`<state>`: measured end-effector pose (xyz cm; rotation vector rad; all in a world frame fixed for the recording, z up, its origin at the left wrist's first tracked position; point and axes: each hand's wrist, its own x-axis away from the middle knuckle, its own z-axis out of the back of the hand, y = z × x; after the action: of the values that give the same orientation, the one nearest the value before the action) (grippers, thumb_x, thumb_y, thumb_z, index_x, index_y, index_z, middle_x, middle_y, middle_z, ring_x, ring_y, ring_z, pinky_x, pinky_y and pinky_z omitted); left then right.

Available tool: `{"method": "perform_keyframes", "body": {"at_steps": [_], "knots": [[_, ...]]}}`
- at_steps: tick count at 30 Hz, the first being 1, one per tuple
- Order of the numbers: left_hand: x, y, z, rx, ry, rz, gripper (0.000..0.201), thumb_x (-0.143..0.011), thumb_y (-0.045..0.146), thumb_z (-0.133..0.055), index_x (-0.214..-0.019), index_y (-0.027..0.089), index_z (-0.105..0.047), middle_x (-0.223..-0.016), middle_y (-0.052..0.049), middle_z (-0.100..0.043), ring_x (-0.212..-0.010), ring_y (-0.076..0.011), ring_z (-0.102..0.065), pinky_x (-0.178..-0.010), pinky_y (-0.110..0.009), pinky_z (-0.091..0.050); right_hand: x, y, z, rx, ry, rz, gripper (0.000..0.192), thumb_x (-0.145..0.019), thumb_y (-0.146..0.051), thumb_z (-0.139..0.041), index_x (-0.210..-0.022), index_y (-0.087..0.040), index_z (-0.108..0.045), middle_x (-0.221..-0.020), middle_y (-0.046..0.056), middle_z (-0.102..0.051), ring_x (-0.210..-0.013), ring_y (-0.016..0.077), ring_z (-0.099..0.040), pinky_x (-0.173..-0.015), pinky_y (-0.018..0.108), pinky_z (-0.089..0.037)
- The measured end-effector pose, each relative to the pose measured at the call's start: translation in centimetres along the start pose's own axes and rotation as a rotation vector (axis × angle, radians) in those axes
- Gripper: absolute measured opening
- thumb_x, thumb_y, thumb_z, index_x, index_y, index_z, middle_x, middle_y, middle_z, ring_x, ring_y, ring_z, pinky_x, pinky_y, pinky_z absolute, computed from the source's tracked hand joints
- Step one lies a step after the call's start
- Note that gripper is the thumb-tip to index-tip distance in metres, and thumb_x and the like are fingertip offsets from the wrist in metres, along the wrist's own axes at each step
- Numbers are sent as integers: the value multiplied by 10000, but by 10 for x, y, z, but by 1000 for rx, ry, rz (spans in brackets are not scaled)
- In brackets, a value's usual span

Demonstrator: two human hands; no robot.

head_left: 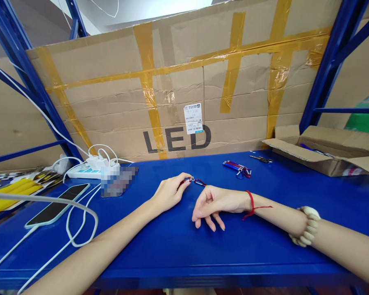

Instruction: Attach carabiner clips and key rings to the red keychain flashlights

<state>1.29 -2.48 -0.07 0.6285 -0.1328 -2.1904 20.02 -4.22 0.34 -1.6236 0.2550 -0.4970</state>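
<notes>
On the blue tabletop (184,246), my left hand (170,192) is closed with a pinch on a small red keychain (188,179). Most of its body is hidden in my fingers, while its dark red carabiner clip (199,182) sticks out to the right. Just right of and nearer than that clip hangs my right hand (212,205), palm turned inward, with its fingers loosely bent and apart and nothing seen in them. Farther back lie blue and red metal tube keychains (236,167) with carabiner clips.
Keys (260,159) lie at the back, left of an open cardboard box (313,162). A phone (58,205), white cables (83,221) and a power strip (89,170) are at left. A large taped cardboard sheet (178,90) stands behind, between blue shelf posts (332,78).
</notes>
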Motion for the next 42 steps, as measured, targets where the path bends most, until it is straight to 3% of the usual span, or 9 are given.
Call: {"method": "perform_keyframes", "body": {"at_steps": [11, 28, 35, 42], "knots": [[0, 0, 1, 6, -2, -12, 230, -916, 290, -352, -1075, 253, -513, -969, 21, -666, -834, -148, -640, -727, -236, -471, 0, -1, -2, -18, -18, 34, 168, -677, -257, -703, -719, -98, -671, -697, 14, -665, -486, 80, -610, -369, 136, -509], [0, -1, -1, -6, -4, -2, 244, -917, 315, -334, -1081, 252, -503, -838, 18, -661, -778, -155, -638, -674, -241, -464, 0, 1, -1, -10, 2, 32, 181, -639, -246, -731, -711, -90, -677, -671, 16, -666, -461, 76, -595, -363, 146, -516], [0, -1, -1, -5, -2, -8, 243, -917, 314, -332, -1077, 255, -504, -891, 15, -665, -800, -153, -637, -705, -247, -471, -2, 5, 4, -69, -35, 48, 237, -706, -308, -656, -789, -87, -681, -733, 60, -685, -501, 116, -627, -361, 179, -517], [0, 0, 0, 7, -4, -12, 243, -919, 305, -334, -1085, 252, -504, -986, 13, -661, -844, -156, -636, -751, -261, -475, 1, 2, 1, -36, -21, -7, 227, -665, -218, -707, -864, -112, -684, -788, 38, -698, -552, 101, -638, -418, 168, -540]]}}
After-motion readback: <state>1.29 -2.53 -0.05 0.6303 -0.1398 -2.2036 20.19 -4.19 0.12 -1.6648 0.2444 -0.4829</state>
